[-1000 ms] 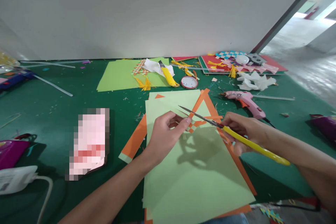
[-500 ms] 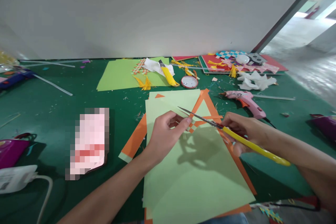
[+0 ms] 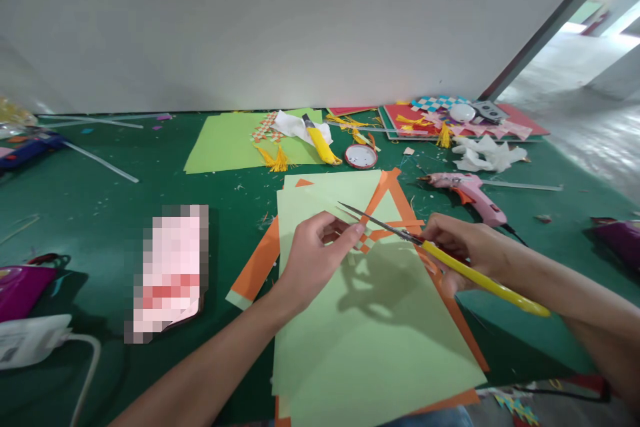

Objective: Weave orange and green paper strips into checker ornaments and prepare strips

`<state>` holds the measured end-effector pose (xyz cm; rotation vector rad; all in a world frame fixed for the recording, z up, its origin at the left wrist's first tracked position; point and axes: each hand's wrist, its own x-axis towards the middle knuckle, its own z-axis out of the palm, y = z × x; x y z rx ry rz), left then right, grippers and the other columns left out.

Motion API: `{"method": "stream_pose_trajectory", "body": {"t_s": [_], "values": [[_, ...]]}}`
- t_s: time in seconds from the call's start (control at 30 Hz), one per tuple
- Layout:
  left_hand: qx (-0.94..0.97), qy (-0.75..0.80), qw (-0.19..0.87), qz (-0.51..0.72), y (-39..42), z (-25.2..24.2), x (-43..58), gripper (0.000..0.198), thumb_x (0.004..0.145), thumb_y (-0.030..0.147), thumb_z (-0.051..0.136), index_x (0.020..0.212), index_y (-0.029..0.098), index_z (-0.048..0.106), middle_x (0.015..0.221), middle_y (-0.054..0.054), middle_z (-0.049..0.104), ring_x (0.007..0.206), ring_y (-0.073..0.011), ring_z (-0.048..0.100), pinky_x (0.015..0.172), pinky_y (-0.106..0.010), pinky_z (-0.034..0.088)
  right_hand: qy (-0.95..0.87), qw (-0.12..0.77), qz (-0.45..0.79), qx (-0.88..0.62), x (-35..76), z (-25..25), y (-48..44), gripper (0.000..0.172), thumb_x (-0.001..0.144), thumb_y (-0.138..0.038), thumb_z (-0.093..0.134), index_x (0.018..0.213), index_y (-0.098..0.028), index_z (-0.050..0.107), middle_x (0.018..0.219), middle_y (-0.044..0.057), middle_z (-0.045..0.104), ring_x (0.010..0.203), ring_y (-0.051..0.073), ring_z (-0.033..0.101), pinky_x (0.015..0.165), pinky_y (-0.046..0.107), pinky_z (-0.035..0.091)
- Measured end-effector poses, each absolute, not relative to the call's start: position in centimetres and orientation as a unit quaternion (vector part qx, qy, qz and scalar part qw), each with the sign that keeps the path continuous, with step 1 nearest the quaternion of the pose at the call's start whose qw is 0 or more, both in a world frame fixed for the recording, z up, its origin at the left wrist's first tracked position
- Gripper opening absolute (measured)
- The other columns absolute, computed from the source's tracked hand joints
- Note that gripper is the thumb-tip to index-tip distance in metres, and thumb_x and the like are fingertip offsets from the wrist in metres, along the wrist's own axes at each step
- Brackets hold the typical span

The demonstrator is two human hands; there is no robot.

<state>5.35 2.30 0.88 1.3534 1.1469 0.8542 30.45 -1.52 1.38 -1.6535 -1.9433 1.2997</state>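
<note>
At frame centre, my left hand [image 3: 317, 250] is pinching woven orange-and-green paper [image 3: 367, 241], apparently steadying it for the yellow-handled scissors [image 3: 456, 265] my right hand [image 3: 467, 243] is gripping.

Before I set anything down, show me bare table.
Mostly bare green tabletop: between the pixelated pink item and the orange strip, and from that item toward the lime sheets. Crowded: around the scissors, and far right among red sheets and white tissue.

Craft workshop, pink glue gun [image 3: 463, 185], green paper [image 3: 380, 360], scissors [image 3: 453, 262]
</note>
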Motion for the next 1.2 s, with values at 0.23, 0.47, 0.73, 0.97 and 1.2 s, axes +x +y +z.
{"method": "stream_pose_trajectory", "body": {"t_s": [0.23,0.47,0.73,0.97,1.2], "values": [[0.576,0.483,0.551,0.363,2.1,0.8,5.3,0.027,0.079,0.039,0.067,0.066,0.017,0.059,0.066,0.000,0.066,0.060,-0.0117,0.060,0.052,-0.020,0.042,-0.654,0.146,0.460,-0.582,30.2,1.8,-1.6,0.061,0.050,-0.067,0.076,0.079,-0.022,0.046,0.061,-0.004,0.050,0.057,0.013,0.040,0.051,0.025,0.030],[0.570,0.474,0.560,0.369,2.2,0.9,5.3,0.029,0.079,0.040,0.067,0.064,0.017,0.058,0.067,-0.001,0.068,0.062,-0.0124,0.062,0.054,-0.021,0.044,-0.626,0.174,0.462,-0.604,30.6,1.3,-1.5,0.062,0.045,-0.065,0.079,0.074,-0.021,0.047,0.055,-0.005,0.045,0.053,0.011,0.036,0.046,0.023,0.027],[0.571,0.433,0.609,0.341,2.3,0.7,5.2,0.024,0.077,0.038,0.070,0.072,0.016,0.062,0.071,-0.001,0.065,0.067,-0.0123,0.061,0.057,-0.020,0.045,-0.583,0.308,0.506,-0.556,30.1,0.9,-1.8,0.080,0.038,-0.081,0.067,0.091,-0.024,0.047,0.085,0.002,0.056,0.058,0.011,0.041,0.049,0.027,0.034],[0.544,0.411,0.660,0.315,2.4,0.5,5.4,0.021,0.075,0.027,0.071,0.092,0.018,0.064,0.077,-0.002,0.067,0.059,-0.0100,0.059,0.054,-0.020,0.048,-0.542,0.388,0.518,-0.536,28.8,1.7,-2.1,0.061,0.057,-0.072,0.069,0.091,-0.025,0.047,0.086,0.003,0.056,0.059,0.011,0.042,0.042,0.024,0.029],[0.539,0.433,0.639,0.338,2.4,0.5,5.3,0.017,0.074,0.028,0.071,0.088,0.020,0.065,0.076,0.001,0.064,0.056,-0.0089,0.059,0.056,-0.021,0.048,-0.528,0.393,0.502,-0.562,28.6,2.0,-2.0,0.046,0.076,-0.065,0.058,0.087,-0.023,0.042,0.077,0.001,0.055,0.049,0.009,0.040,0.042,0.026,0.029]]}}
